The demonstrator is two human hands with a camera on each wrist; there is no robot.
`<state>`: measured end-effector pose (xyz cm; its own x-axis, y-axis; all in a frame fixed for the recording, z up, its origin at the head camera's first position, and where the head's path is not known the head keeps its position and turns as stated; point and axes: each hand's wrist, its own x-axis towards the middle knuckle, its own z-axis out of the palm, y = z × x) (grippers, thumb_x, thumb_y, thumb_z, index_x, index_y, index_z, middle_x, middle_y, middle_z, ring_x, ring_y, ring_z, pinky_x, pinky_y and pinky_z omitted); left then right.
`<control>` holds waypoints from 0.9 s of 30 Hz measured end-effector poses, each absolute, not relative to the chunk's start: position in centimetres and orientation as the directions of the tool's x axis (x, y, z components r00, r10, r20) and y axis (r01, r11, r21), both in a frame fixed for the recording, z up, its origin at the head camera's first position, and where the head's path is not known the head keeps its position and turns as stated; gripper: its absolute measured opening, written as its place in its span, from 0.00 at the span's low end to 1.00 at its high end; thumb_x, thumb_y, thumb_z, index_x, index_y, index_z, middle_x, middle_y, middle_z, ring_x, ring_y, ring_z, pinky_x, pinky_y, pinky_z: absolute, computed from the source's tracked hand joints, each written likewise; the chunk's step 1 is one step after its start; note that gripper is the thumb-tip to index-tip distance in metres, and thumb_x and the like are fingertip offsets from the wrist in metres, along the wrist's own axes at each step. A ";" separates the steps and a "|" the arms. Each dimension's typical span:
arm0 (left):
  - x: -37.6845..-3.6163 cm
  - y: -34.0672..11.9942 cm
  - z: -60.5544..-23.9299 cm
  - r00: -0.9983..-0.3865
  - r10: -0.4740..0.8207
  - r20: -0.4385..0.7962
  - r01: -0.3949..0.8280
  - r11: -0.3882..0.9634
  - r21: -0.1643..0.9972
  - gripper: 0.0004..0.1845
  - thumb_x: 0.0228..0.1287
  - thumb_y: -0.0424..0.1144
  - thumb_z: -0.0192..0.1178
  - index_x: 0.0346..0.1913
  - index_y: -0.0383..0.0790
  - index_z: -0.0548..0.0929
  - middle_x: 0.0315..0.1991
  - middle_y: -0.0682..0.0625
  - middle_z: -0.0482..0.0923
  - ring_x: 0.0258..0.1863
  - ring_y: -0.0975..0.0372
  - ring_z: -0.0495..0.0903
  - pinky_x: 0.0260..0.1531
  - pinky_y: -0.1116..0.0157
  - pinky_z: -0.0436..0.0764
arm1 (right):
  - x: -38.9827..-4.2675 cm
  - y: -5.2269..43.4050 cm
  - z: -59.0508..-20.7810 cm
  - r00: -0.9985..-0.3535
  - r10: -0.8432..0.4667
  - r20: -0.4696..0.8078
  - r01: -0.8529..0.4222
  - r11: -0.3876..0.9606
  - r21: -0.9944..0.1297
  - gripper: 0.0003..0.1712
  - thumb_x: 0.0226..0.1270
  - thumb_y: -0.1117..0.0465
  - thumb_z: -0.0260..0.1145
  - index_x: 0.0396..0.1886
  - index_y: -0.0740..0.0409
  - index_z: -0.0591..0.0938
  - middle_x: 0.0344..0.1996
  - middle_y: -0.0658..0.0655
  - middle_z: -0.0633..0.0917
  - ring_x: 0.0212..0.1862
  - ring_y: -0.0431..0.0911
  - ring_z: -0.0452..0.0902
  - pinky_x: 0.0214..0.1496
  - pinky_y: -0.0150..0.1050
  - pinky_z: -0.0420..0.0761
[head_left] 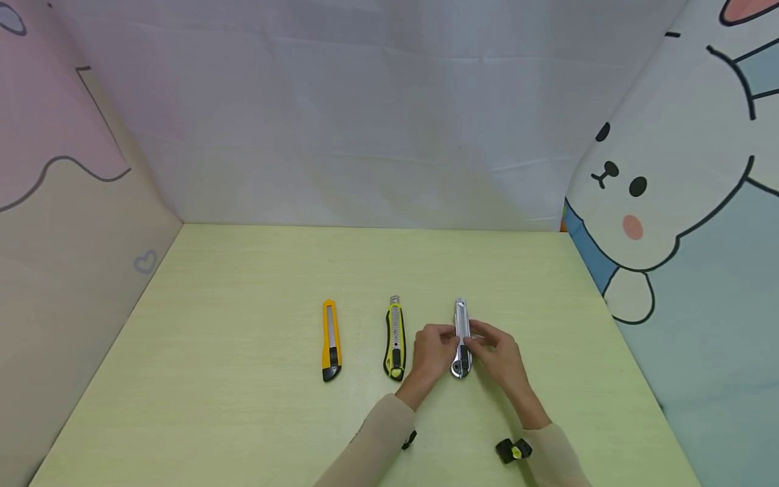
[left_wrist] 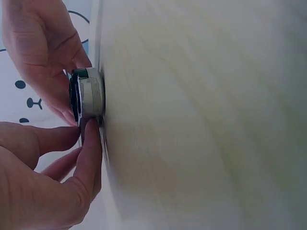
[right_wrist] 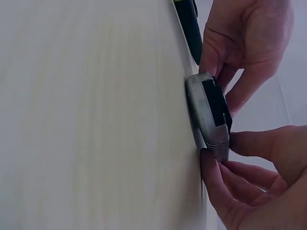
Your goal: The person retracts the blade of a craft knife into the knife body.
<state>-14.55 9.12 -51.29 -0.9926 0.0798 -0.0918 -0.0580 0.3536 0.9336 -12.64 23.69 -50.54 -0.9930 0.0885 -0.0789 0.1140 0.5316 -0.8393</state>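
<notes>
Currently both hands are on the silver knife [head_left: 460, 336], the rightmost of three utility knives lying in a row on the pale green table [head_left: 243, 379]

- Left hand [head_left: 433, 352] comes in from the knife's left flank, right hand [head_left: 496, 352] from its right flank. Fingertips of both pinch the body from opposite sides, roughly at mid-length
- Left wrist view: a left fingertip [left_wrist: 91, 139] presses the knife's side right at the table surface, silver end [left_wrist: 90, 93] sits between the two hands. Right wrist view: same thing mirrored, silver body with its black slider [right_wrist: 211, 110] clamped between fingers of both hands
- Grip state: both hands closed around the knife, fingers curled onto its flanks. Knife looks flat on the table or barely off it, cannot tell which from these views

Key geometry: knife's long axis runs away from the person, metal tip far, rounded black-capped butt near. Both grips are crosswise to that axis. Neither hand is clearly nearer, they sit about level on either side, with the butt end poking out toward the wrists

Others: green-and-black knife [head_left: 394, 337] just beside the left hand, parallel, not touched. Orange knife [head_left: 331, 340] further left, well apart, also parallel. Small black-and-yellow piece [head_left: 513, 450] lies near the right sleeve
</notes>
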 end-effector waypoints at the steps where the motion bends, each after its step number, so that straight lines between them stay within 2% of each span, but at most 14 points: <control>1: -14.6 9.1 -51.3 -0.992 0.083 -0.093 -0.058 0.353 0.934 0.10 0.63 0.27 0.68 0.46 0.31 0.90 0.33 0.46 0.89 0.30 0.64 0.86 0.30 0.70 0.83 | -12.6 23.7 -50.6 -0.993 0.090 -0.078 0.114 0.537 -0.836 0.23 0.70 0.66 0.70 0.64 0.64 0.81 0.56 0.65 0.86 0.51 0.58 0.86 0.40 0.29 0.79; 5: -14.6 9.1 -51.2 -0.991 0.086 -0.103 -0.066 0.357 0.932 0.10 0.62 0.26 0.69 0.47 0.31 0.89 0.33 0.47 0.89 0.30 0.64 0.85 0.31 0.69 0.83 | -12.7 23.7 -50.6 -0.993 0.096 -0.071 0.113 0.559 -0.822 0.22 0.69 0.66 0.71 0.62 0.65 0.82 0.56 0.65 0.85 0.49 0.58 0.86 0.40 0.30 0.80; 10: -14.6 9.2 -51.2 -0.989 0.084 -0.122 -0.085 0.354 0.931 0.12 0.62 0.27 0.69 0.48 0.31 0.88 0.31 0.50 0.87 0.30 0.66 0.84 0.31 0.69 0.82 | -12.6 23.7 -50.6 -0.993 0.097 -0.065 0.109 0.575 -0.811 0.21 0.69 0.67 0.71 0.61 0.66 0.82 0.56 0.67 0.84 0.49 0.59 0.85 0.43 0.36 0.84; 13: -14.6 9.1 -51.2 -0.986 0.094 -0.141 -0.100 0.346 0.933 0.12 0.63 0.27 0.68 0.49 0.31 0.88 0.30 0.51 0.85 0.29 0.66 0.83 0.30 0.70 0.82 | -12.5 23.7 -50.6 -0.993 0.094 -0.076 0.116 0.571 -0.813 0.22 0.70 0.67 0.70 0.62 0.67 0.81 0.58 0.67 0.83 0.50 0.59 0.85 0.46 0.39 0.85; 20: -14.3 8.8 -50.8 -0.977 0.130 -0.170 -0.120 0.328 0.937 0.14 0.65 0.30 0.67 0.52 0.29 0.86 0.32 0.49 0.85 0.31 0.64 0.83 0.31 0.69 0.82 | -12.4 23.9 -50.3 -0.994 0.081 -0.073 0.106 0.570 -0.815 0.24 0.73 0.66 0.67 0.66 0.67 0.77 0.59 0.69 0.82 0.53 0.61 0.84 0.44 0.39 0.84; 24: -14.1 8.5 -50.4 -0.976 0.147 -0.160 -0.108 0.312 0.944 0.14 0.67 0.32 0.66 0.52 0.30 0.85 0.35 0.48 0.85 0.35 0.62 0.84 0.35 0.67 0.84 | -12.3 24.0 -49.9 -0.995 0.083 -0.060 0.097 0.563 -0.821 0.22 0.74 0.65 0.66 0.64 0.67 0.78 0.59 0.68 0.82 0.53 0.60 0.83 0.52 0.47 0.85; 27: -14.0 8.3 -49.9 -0.977 0.150 -0.152 -0.102 0.294 0.950 0.13 0.67 0.33 0.66 0.51 0.31 0.86 0.36 0.48 0.86 0.36 0.62 0.84 0.38 0.66 0.84 | -12.4 24.1 -49.6 -0.994 0.096 -0.044 0.090 0.549 -0.831 0.19 0.75 0.65 0.65 0.61 0.66 0.79 0.57 0.66 0.83 0.53 0.59 0.83 0.55 0.46 0.83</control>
<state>-13.97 8.27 -49.94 -0.9770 0.1500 -0.1516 -0.1023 0.2940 0.9503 -12.41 24.14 -49.64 -0.9944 0.0961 -0.0444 0.0901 0.5491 -0.8309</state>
